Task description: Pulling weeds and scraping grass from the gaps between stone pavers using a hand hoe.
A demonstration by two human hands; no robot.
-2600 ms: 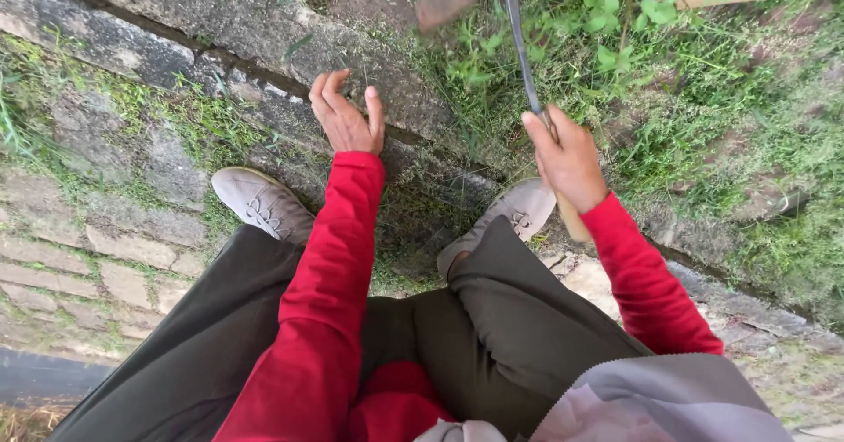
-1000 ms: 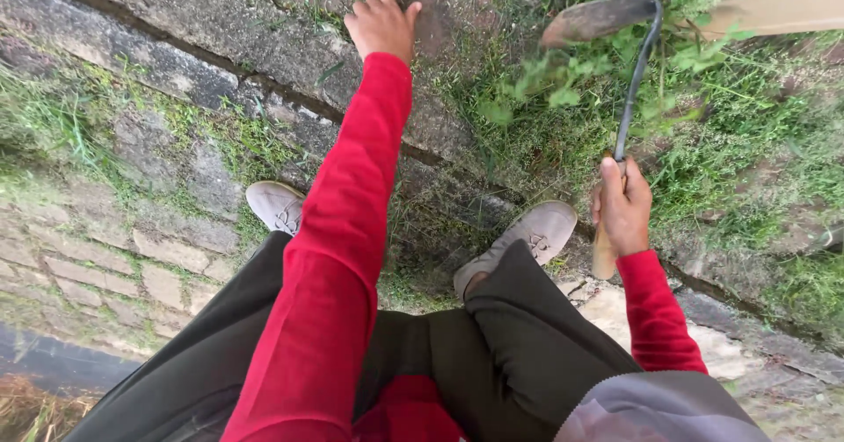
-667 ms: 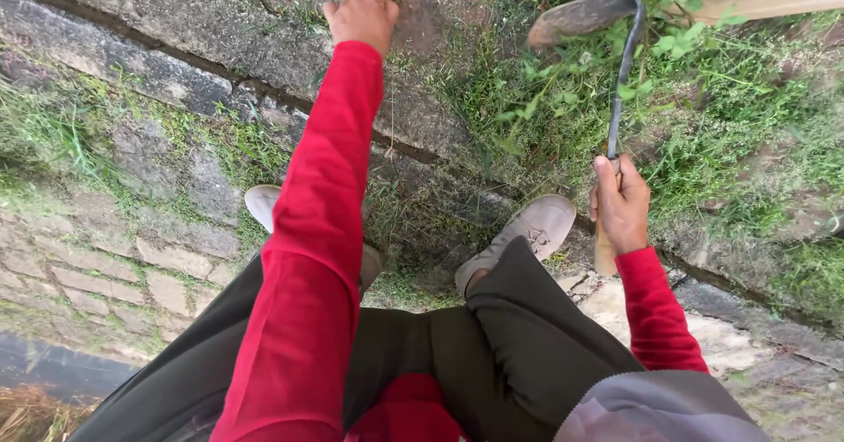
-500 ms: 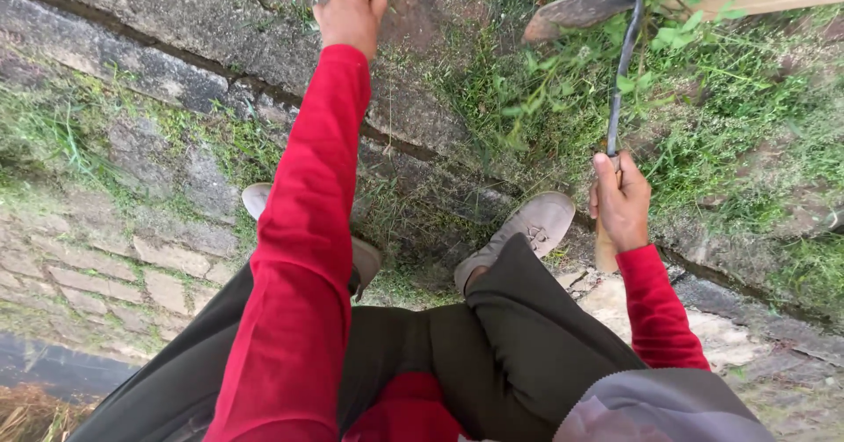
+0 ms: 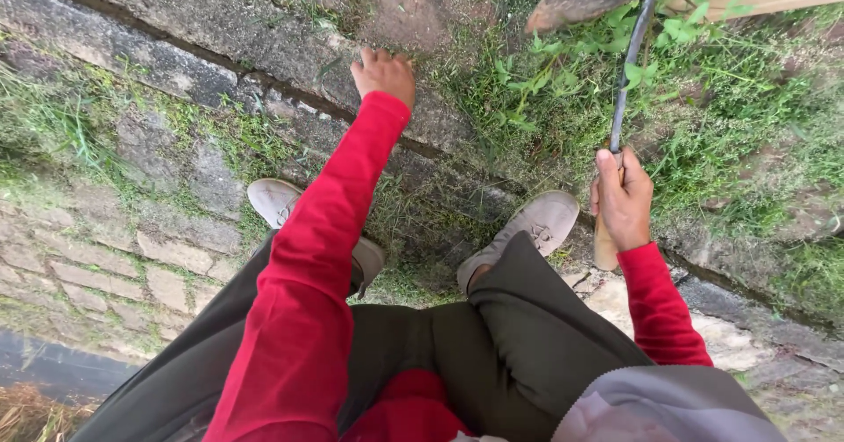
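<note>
Head view, nearest first: dark trousers and two pale shoes (image 5: 538,221) stand on mossy paving. Right hand (image 5: 622,198) wraps closed around the wooden handle of a hooked hoe (image 5: 621,99), blade raised over weeds (image 5: 563,99). Farther off, left hand (image 5: 382,73) rests on the stone curb (image 5: 220,20), fingers curled downward, holding nothing visible.

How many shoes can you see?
2. The left shoe stands on the mossy stones, partly hidden behind the red sleeve. The right shoe stands beside the grass, near the right hand.
</note>
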